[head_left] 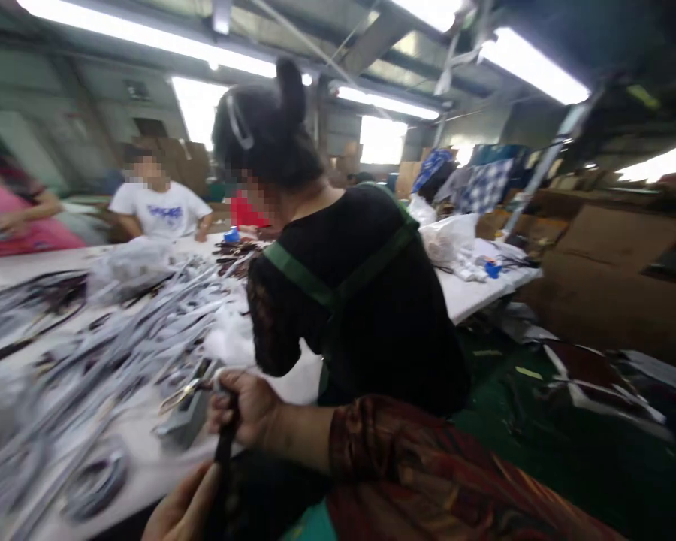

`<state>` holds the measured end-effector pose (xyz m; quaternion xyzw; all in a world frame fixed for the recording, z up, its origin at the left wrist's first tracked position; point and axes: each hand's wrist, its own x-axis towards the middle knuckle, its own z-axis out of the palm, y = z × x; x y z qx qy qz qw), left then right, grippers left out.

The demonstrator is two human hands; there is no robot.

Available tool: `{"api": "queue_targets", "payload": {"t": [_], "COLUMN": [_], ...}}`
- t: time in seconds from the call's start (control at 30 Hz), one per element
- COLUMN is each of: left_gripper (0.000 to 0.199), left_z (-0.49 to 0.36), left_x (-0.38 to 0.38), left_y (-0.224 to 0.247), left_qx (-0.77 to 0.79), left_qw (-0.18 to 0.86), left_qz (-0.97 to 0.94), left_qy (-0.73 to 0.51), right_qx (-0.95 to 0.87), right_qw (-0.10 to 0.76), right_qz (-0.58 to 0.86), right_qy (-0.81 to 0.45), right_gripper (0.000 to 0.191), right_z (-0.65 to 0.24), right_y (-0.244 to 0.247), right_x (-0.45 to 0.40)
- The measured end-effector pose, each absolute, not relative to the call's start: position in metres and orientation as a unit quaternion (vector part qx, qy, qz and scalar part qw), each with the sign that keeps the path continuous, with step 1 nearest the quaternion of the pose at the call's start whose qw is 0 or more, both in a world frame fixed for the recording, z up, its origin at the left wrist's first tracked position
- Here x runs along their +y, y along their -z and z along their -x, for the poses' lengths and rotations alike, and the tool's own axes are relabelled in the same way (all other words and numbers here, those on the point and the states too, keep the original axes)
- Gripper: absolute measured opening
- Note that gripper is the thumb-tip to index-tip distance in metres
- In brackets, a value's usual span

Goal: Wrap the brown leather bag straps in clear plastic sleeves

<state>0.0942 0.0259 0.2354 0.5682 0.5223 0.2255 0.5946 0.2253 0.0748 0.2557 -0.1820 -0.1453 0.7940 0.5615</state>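
Note:
My right hand (242, 409), in a dark red patterned sleeve, is closed around a dark strap (223, 451) at the edge of the white table (146, 466). The strap runs down to my left hand (183, 507) at the bottom of the view, which pinches its lower end. Just left of my right hand lie gold-handled scissors (181, 394) on a grey block (188, 421). The view is motion-blurred.
A co-worker in a black top with green straps (360, 300) sits close ahead at the table. Several grey and dark straps (118, 338) cover the table. Other people sit at the far side (158, 207). Cardboard boxes (614, 285) and fabric lie on the green floor at right.

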Motion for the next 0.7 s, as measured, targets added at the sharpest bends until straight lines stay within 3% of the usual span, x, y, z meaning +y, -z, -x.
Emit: {"api": "queue_targets", "payload": {"t": [0.1, 0.3, 0.43, 0.53, 0.7], "left_gripper": [0.045, 0.033, 0.029, 0.029, 0.038], "left_z": [-0.071, -0.081, -0.083, -0.083, -0.085], "left_x": [0.009, 0.010, 0.001, -0.002, -0.003], "left_y": [-0.239, -0.235, -0.238, -0.236, -0.231], "left_qx": [0.501, 0.510, 0.491, 0.483, 0.484], "left_qw": [0.608, 0.482, 0.453, 0.487, 0.641], "left_qz": [-0.558, -0.629, -0.663, -0.641, -0.495], "left_qy": [-0.261, -0.336, -0.338, -0.345, -0.332], "right_qx": [-0.121, -0.075, -0.039, -0.031, -0.045], "right_qw": [0.603, 0.621, 0.615, 0.604, 0.599], "right_qz": [0.209, 0.298, 0.301, 0.248, 0.191], "right_qy": [-0.761, -0.721, -0.728, -0.757, -0.776], "right_gripper": [0.016, 0.016, 0.019, 0.025, 0.030], "right_z": [-0.223, -0.220, -0.220, -0.222, -0.222], "right_y": [-0.257, -0.257, -0.260, -0.262, -0.262], "right_x": [0.075, 0.074, 0.070, 0.069, 0.066]}}
